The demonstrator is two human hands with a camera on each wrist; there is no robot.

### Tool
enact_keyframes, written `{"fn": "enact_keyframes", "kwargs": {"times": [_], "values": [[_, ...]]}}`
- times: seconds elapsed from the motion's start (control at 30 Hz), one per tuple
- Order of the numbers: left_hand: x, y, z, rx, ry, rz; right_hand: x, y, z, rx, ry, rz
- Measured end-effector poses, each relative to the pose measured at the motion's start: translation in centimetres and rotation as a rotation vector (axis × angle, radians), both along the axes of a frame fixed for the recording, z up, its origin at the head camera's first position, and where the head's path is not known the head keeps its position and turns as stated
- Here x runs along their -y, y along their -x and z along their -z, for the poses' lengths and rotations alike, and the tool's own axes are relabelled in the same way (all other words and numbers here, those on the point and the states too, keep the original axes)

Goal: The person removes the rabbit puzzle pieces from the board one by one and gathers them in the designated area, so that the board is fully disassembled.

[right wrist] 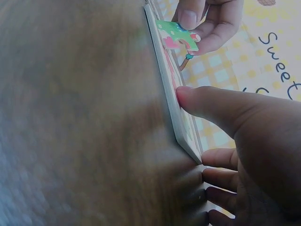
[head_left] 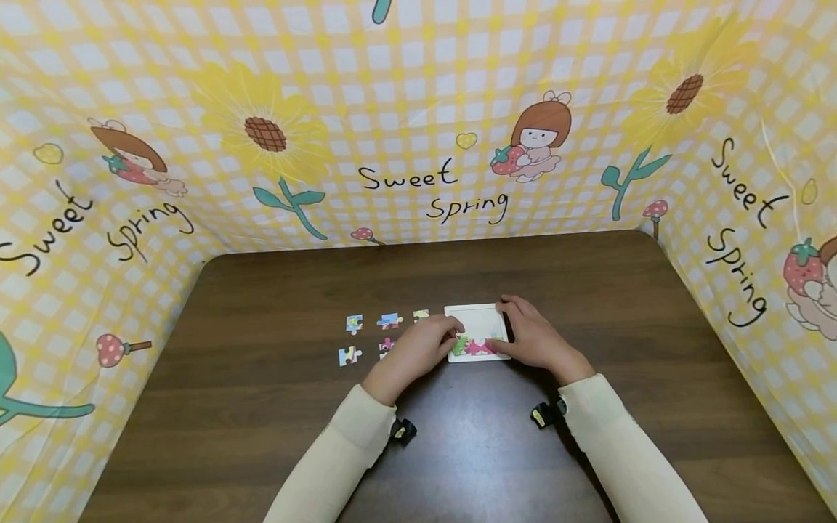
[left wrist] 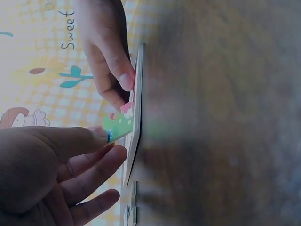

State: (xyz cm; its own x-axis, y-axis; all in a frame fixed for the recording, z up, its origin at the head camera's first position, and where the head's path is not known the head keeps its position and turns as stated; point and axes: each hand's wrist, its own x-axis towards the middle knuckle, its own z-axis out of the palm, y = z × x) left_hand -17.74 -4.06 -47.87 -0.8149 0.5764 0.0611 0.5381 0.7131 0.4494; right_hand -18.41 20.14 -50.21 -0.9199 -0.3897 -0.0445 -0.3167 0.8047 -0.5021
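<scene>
A small white puzzle tray [head_left: 477, 321] lies on the table between the hands, with pink pieces [head_left: 477, 347] along its near side. At the tray's near left corner, my left hand [head_left: 421, 347] pinches a green puzzle piece [left wrist: 118, 126] between thumb and index finger. That piece is tilted, its lower edge at the tray, while the other left fingers are loosely bent. My right hand [head_left: 539, 340] holds the tray's right side. Its thumb [right wrist: 186, 98] presses on the pink pieces, and its fingers lie along the outer edge.
Left of the tray lie several loose puzzle pieces [head_left: 354, 324], some partly hidden by the left hand. The brown wooden table [head_left: 275, 428] is walled on three sides by yellow checked cloth [head_left: 405, 94]. A black wrist camera [head_left: 403, 432] sits below the left sleeve.
</scene>
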Motion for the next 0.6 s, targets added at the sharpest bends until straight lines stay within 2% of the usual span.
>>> {"fn": "enact_keyframes", "kwargs": {"times": [0.33,0.47,0.6], "values": [[0.5,-0.2,-0.1,0.041,-0.050,-0.003,0.2,-0.2,0.0,0.009,0.002,-0.008],[1.0,-0.2,-0.7,0.056,-0.087,-0.015,0.2,-0.1,-0.1,-0.001,0.006,-0.004],[2.4,-0.3,-1.3,0.071,-0.089,-0.041,0.1,-0.1,-0.1,-0.012,0.011,-0.001]]}}
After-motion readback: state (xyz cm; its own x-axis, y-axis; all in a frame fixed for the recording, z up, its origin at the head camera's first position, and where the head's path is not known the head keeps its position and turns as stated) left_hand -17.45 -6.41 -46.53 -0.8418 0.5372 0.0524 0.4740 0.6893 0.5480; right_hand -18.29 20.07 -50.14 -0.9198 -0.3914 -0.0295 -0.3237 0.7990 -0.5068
